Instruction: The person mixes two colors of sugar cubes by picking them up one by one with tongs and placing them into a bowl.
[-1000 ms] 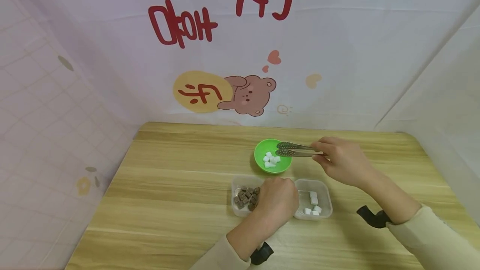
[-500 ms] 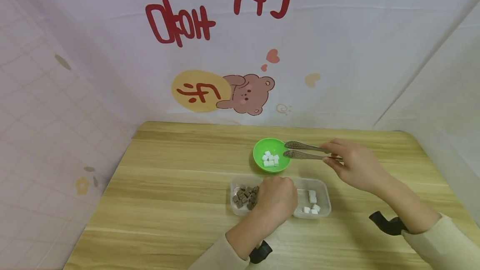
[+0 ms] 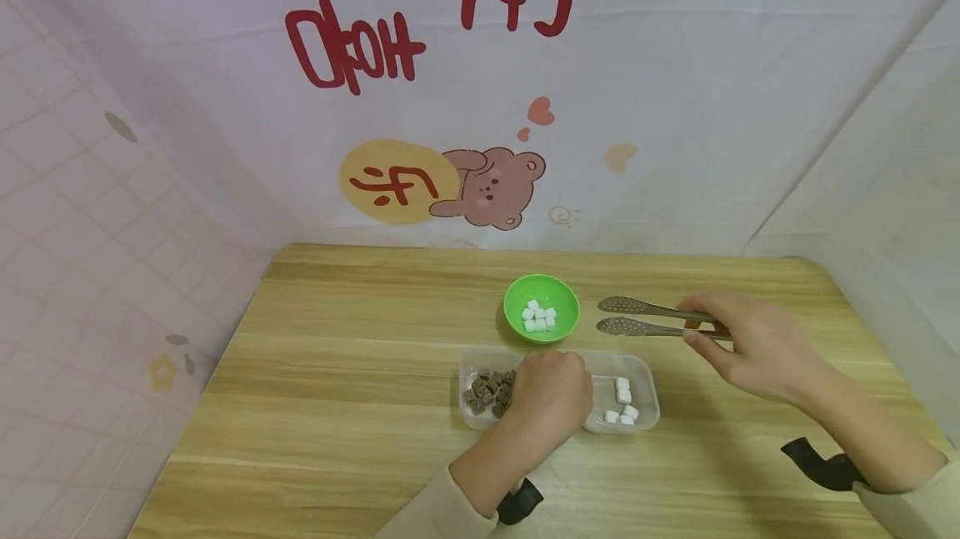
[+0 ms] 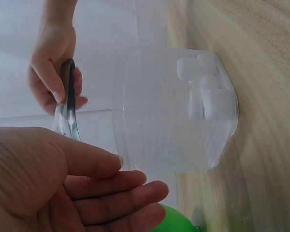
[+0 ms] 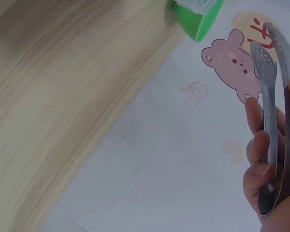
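My right hand [image 3: 757,347] holds metal tongs [image 3: 652,318] to the right of a green bowl [image 3: 566,326]. The tongs' perforated tips stand apart with nothing between them, also in the right wrist view. White cubes [image 3: 539,320] lie in the bowl. Below it is a clear plastic container [image 3: 654,406], with brown cubes [image 3: 483,389] at its left end and white cubes [image 3: 623,391] at its right. Over its middle, my left hand [image 3: 551,397] pinches the rim; in the left wrist view thumb [image 4: 99,162] and fingertips meet at the edge. The hand hides the container's middle.
A wooden table [image 3: 360,314] bears everything. A white cloth [image 3: 675,89] with red writing and a printed bear hangs behind the table, and more cloth hangs at both sides. Black bands [image 3: 821,466] show by the wrists.
The right hand has moved right, carrying the tongs away from over the green bowl; their tips have spread slightly. The left hand stays on the container.
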`<state>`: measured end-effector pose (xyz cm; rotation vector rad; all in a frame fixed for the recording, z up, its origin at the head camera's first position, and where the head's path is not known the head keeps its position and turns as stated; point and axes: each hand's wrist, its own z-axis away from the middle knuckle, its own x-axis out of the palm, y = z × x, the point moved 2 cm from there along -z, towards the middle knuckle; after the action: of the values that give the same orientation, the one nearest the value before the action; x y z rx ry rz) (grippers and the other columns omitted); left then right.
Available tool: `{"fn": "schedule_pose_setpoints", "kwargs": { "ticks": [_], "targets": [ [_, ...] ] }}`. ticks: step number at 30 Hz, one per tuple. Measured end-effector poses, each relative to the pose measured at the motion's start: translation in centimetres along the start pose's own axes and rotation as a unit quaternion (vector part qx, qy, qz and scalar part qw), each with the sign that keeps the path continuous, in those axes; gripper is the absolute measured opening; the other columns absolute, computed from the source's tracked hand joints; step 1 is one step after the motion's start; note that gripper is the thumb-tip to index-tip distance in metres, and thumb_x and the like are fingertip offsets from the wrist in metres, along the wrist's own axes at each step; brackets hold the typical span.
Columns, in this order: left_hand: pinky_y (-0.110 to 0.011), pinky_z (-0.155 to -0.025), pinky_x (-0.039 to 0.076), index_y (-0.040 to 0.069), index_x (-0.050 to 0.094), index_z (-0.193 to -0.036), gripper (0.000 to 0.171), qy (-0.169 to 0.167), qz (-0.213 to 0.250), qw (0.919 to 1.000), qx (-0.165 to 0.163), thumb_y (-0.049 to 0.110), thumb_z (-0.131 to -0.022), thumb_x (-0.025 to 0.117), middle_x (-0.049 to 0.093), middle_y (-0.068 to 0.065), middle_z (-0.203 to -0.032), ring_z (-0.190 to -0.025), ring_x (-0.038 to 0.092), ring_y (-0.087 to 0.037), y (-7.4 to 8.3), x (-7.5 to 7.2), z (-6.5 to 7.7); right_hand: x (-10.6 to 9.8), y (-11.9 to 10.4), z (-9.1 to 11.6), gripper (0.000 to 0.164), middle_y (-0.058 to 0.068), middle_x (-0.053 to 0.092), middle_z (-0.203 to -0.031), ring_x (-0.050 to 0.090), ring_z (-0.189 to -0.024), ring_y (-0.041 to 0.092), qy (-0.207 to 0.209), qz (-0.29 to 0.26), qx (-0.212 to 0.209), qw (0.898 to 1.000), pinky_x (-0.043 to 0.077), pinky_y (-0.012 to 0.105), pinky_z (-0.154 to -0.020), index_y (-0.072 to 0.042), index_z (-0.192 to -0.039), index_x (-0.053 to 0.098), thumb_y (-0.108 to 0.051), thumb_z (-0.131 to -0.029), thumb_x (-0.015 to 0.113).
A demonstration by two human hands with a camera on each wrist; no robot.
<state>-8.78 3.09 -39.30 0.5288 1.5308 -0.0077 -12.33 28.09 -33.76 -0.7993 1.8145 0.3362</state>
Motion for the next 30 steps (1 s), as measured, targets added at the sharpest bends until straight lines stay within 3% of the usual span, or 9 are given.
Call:
{"fn": "schedule_pose_setpoints", "kwargs": {
  "ticks": [6, 16, 23, 30],
  "targets": [
    [-0.029, -0.056, 0.044, 0.015, 0.057, -0.056, 0.039, 0.002, -0.003, 1.0000, 0.000, 0.016, -0.094, 0.069, 0.055, 0.002, -0.057, -0.058, 0.057, -0.017, 0.0, 0.1, 0.0, -0.4, 0.1, 0.8, 0.036, -0.018, 0.065, -0.083, 0.058, -0.068, -0.002, 0.008, 0.015, -0.044, 0.999, 0.045, 0.028, -0.053, -0.015, -0.106, 0.073, -0.019, -0.072, 0.085],
    [-0.029, -0.050, 0.041, 0.013, 0.059, -0.057, 0.038, 0.003, 0.002, 1.0000, -0.005, 0.015, -0.093, 0.070, 0.055, 0.001, -0.056, -0.055, 0.055, -0.017, 0.0, 0.1, 0.1, -0.1, -1.4, 1.0, 0.033, -0.017, 0.070, -0.083, 0.060, -0.068, -0.005, -0.047, 0.037, -0.066, 0.996, 0.047, 0.025, -0.052, -0.020, -0.098, 0.074, -0.024, -0.068, 0.088],
    [-0.029, -0.050, 0.041, 0.014, 0.059, -0.056, 0.039, 0.007, 0.014, 0.9999, -0.004, 0.015, -0.094, 0.069, 0.055, 0.000, -0.057, -0.056, 0.054, -0.018, -0.1, 0.1, 0.1, 0.8, -2.4, 0.7, 0.029, -0.023, 0.058, -0.086, 0.035, -0.059, -0.014, -0.054, 0.026, -0.102, 0.993, 0.031, 0.015, -0.048, -0.025, -0.089, 0.071, -0.023, -0.066, 0.088],
    [-0.029, -0.051, 0.040, 0.015, 0.058, -0.055, 0.041, 0.014, 0.018, 0.9997, -0.003, 0.017, -0.094, 0.069, 0.055, 0.001, -0.056, -0.056, 0.054, -0.018, -0.1, 0.2, 0.2, 1.9, -3.3, 0.5, 0.027, -0.022, 0.052, -0.081, 0.033, -0.059, -0.011, -0.093, 0.017, -0.112, 0.989, 0.032, 0.018, -0.048, -0.022, -0.085, 0.070, -0.020, -0.065, 0.088]
  ]
}}
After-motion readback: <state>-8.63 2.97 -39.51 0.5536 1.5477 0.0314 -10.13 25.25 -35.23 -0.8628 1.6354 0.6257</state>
